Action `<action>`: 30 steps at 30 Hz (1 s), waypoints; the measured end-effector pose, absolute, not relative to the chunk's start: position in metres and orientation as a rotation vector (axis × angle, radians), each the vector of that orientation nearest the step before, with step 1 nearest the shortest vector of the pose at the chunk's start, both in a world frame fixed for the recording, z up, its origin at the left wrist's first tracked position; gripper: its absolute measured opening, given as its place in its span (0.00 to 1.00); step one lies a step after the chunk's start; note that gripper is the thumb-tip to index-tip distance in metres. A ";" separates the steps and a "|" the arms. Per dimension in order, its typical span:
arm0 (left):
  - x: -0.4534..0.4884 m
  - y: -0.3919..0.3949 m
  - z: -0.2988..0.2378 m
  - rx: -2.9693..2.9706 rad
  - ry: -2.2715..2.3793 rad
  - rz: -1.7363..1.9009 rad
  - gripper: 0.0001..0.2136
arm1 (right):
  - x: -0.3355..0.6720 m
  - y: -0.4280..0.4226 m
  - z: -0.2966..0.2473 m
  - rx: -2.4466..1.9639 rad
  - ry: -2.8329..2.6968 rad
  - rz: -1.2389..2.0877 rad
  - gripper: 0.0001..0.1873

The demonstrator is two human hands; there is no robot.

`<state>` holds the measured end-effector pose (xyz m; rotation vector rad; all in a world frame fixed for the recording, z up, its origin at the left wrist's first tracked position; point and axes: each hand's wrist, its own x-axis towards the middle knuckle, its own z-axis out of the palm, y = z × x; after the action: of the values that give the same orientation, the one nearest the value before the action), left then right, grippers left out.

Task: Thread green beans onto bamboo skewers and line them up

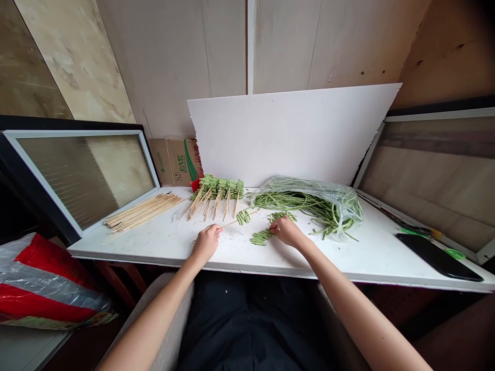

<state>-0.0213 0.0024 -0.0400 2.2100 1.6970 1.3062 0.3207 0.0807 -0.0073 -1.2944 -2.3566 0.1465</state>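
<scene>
On the white tabletop [228, 257], the left hand [208, 241] grips a skewer [229, 223] bearing green bean pieces [243, 217]. The right hand [285, 230] adjoins cut beans [260, 237]; its grip cannot be determined.

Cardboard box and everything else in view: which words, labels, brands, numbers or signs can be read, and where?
"北大荒", apparently: large green characters on the cardboard box.
Same box: red characters at the right edge and small green print, too small or blurred to read.
Red-and-silver bag: any lettering is unreadable.
</scene>
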 end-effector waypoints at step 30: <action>-0.017 0.000 -0.040 2.318 1.718 1.210 0.16 | 0.305 0.069 -0.004 -0.854 -1.432 1.316 0.23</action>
<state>-0.0168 0.0001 -0.0396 2.3176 1.7176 1.2097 0.3052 0.0687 -0.0035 -0.8540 -1.4317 1.3162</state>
